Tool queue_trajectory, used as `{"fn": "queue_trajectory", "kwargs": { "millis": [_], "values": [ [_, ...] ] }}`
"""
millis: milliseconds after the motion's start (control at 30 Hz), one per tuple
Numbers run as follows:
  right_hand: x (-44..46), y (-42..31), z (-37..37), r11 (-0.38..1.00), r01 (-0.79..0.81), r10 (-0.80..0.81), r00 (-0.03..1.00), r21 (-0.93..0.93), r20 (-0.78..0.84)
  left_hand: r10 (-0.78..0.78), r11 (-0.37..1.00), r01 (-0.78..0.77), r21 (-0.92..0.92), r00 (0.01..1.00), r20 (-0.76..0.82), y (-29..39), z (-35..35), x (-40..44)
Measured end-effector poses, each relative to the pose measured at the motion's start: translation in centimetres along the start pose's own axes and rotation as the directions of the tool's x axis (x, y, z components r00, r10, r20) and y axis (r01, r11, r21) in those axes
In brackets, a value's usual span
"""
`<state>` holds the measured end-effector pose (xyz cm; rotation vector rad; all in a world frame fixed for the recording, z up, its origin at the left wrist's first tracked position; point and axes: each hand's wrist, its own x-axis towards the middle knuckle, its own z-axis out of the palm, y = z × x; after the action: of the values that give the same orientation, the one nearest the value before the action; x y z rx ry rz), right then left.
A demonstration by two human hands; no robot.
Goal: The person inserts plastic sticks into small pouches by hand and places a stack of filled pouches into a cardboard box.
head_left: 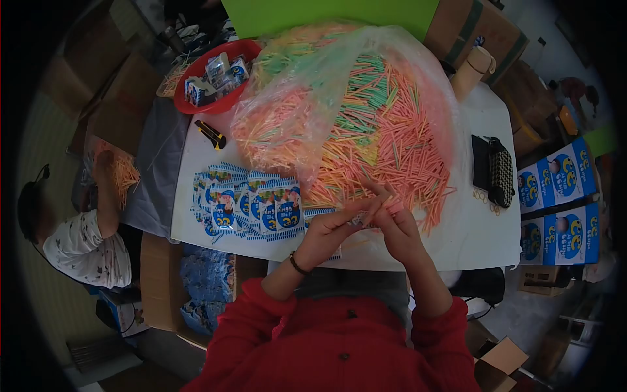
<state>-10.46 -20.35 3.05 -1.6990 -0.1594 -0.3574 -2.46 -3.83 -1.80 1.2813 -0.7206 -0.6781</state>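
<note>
Left hand [334, 228] and right hand [397, 232] meet; grip obscured, cannot tell | from them: coloured sticks [406, 134] 12 o'clock, packets [266, 208] 9 o'clock | presumably placed for quick reach

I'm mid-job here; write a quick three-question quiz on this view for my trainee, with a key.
1. On which side does the person wear the dark bracelet: left or right?
2. True or false: the box cutter lies inside the red bowl.
3. Fill in: the translucent plastic bag holds a heap of loose, thin, coloured ____.

Key:
1. Left, at the wrist of the left hand.
2. False; it lies on the white table.
3. Sticks.
</note>
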Motion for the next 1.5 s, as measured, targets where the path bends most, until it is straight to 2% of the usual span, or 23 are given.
{"fn": "queue_trajectory", "kwargs": {
  "millis": [33, 67, 133, 167, 233, 467, 533, 667, 733, 767, 800, 833, 900, 967, 1067, 1100, 1167, 1200, 1300, 1400, 1433, 1467, 1500],
  "values": [
    [-0.2, -0.1, -0.1, 0.989, -0.018, 0.027, 0.998, -0.150, 0.062, -0.007, 0.999, 0.007, -0.033, 1.000, -0.015, 0.2, 0.1, 0.0],
    [-0.3, -0.1, 0.3, 0.988, -0.017, 0.026, 0.998, -0.151, 0.063, -0.015, 0.998, 0.013, -0.065, 0.999, -0.029, 0.3, 0.1, -0.1],
    [-0.4, 0.0, 1.2, 0.953, -0.186, 0.221, 0.966, 0.241, -0.131, -0.043, 0.996, 0.043, -0.080, 0.999, 0.004, 0.3, 0.1, 0.1],
    [-0.2, 0.0, 1.3, 0.953, -0.184, 0.220, 0.967, 0.242, -0.131, -0.070, 0.993, 0.073, -0.094, 0.997, 0.038, 0.2, 0.2, 0.2],
    [-0.1, 0.1, 1.3, 0.776, -0.221, 0.444, 0.857, 0.591, -0.262, -0.058, 0.993, 0.063, -0.102, 0.997, 0.049, -0.3, 0.4, 0.3],
    [-0.1, -0.5, 1.3, 0.844, -0.238, 0.397, 0.880, 0.481, -0.261, -0.035, 0.992, 0.041, -0.118, 0.998, 0.054, 0.4, 0.8, 0.5],
    [-0.1, 0.0, 0.9, 0.700, -0.241, 0.527, 0.810, 0.673, -0.258, -0.037, 0.995, 0.042, -0.096, 0.998, 0.053, 0.3, 0.7, 0.4],
    [-0.4, -0.4, 1.4, 0.690, -0.256, 0.525, 0.820, 0.677, -0.226, -0.024, 0.996, 0.031, -0.081, 0.996, 0.081, 0.2, 0.4, 0.4],
    [-0.4, -0.6, 1.7, 0.931, -0.257, 0.301, 0.942, 0.259, -0.146, -0.033, 0.992, 0.043, -0.117, 0.996, 0.083, -0.1, 0.5, 0.3],
    [-0.3, -0.4, 1.5, 0.931, -0.257, 0.301, 0.943, 0.260, -0.145, -0.041, 0.987, 0.054, -0.152, 0.995, 0.086, -0.2, 0.6, 0.3],
    [-0.1, -0.1, 0.9, 0.982, -0.185, 0.181, 0.981, -0.046, -0.071, -0.040, 0.987, 0.053, -0.151, 0.996, 0.085, 0.0, 0.8, 0.2],
    [0.1, 0.0, 0.5, 0.938, -0.065, 0.083, 0.996, -0.340, 0.037, -0.040, 0.974, 0.052, -0.220, 0.998, 0.056, 0.2, 1.1, 0.3],
    [0.3, -0.7, 0.2, 0.930, -0.038, 0.061, 0.997, -0.367, 0.052, -0.039, 0.958, 0.044, -0.285, 0.999, 0.024, 0.1, 0.9, 0.5],
    [0.6, -2.0, -0.1, 0.921, -0.011, 0.042, 0.997, -0.389, 0.070, 0.020, 0.937, 0.026, -0.349, 0.992, 0.128, -0.7, 0.2, 0.8],
    [0.8, -2.6, -1.0, 0.876, 0.048, -0.057, 0.998, -0.479, -0.005, 0.039, 0.939, -0.011, -0.344, 0.996, 0.074, 0.0, 0.3, 1.2],
    [0.7, -2.0, -1.6, 0.936, 0.030, -0.066, 0.994, -0.352, -0.091, 0.038, 0.942, -0.015, -0.337, 0.997, 0.063, -0.1, 0.3, 1.1],
    [0.4, -1.2, -2.5, 0.980, 0.028, -0.061, 0.984, -0.196, -0.168, -0.072, 0.689, 0.020, -0.725, 0.997, -0.040, -0.4, 0.2, 0.4],
    [0.0, -1.2, -3.1, 0.990, -0.007, -0.026, 0.971, -0.138, -0.236, -0.075, 0.694, 0.018, -0.720, 0.996, -0.047, 0.2, -0.3, 0.0],
    [-2.2, -1.2, -4.8, 0.993, -0.108, 0.076, 0.909, -0.055, -0.410, -0.074, 0.879, -0.086, -0.468, 0.947, -0.312, 3.0, -1.9, -1.8],
    [-4.3, -1.4, -7.0, 0.986, -0.159, 0.113, 0.832, -0.039, -0.544, 0.040, 0.999, -0.018, 0.044, 0.822, -0.567, 5.4, -5.1, -2.6],
    [-5.0, -1.1, -7.8, 0.982, -0.180, 0.113, 0.814, -0.062, -0.570, 0.220, 0.901, 0.056, 0.430, 0.795, -0.565, 4.6, -6.9, -2.5],
    [-5.7, -0.8, -8.6, 0.977, -0.198, 0.110, 0.798, -0.085, -0.592, 0.394, 0.654, 0.137, 0.744, 0.778, -0.489, 3.8, -8.4, -2.3],
    [-6.3, -0.4, -9.1, 0.975, -0.202, 0.106, 0.795, -0.096, -0.597, 0.391, 0.662, 0.129, 0.739, 0.781, -0.487, 3.8, -9.2, -2.3]
  ]
}}
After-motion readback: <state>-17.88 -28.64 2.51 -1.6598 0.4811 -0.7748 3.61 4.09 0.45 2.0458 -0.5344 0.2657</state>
